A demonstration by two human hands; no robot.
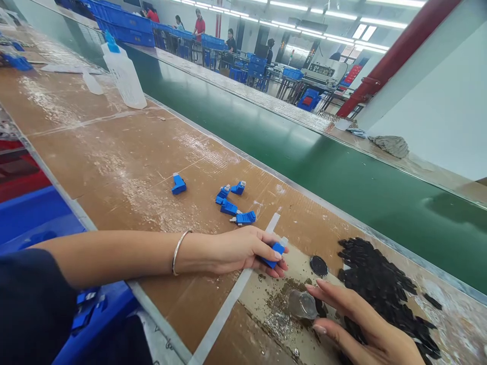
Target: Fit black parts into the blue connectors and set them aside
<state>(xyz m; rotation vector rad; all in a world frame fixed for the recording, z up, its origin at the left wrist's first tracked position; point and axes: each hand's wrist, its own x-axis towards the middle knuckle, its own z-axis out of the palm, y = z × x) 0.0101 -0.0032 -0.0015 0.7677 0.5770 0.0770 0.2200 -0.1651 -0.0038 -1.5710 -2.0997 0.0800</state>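
Observation:
My left hand (251, 251) is closed round a small blue plastic part (274, 255) with a translucent tip, gripped between thumb and fingers. My right hand (353, 319) has its thumb and fingers apart, just right of a small clear container (302, 304) on the wet, stained board. A dark piece (321, 307) shows in the gap between its thumb and fingers, and I see no grip on it. Beyond my left hand lie several similar blue parts (245, 218), with one blue part (178, 183) farther left. A round black lid (318, 265) rests between my hands.
A heap of small black pieces (376, 274) spreads at the right. A green conveyor belt (243, 132) runs behind the brown worktop (125, 167). At the back left stands a white bottle with a blue cap (124, 76). A blue bin (34, 213) sits below the near edge. People work far off.

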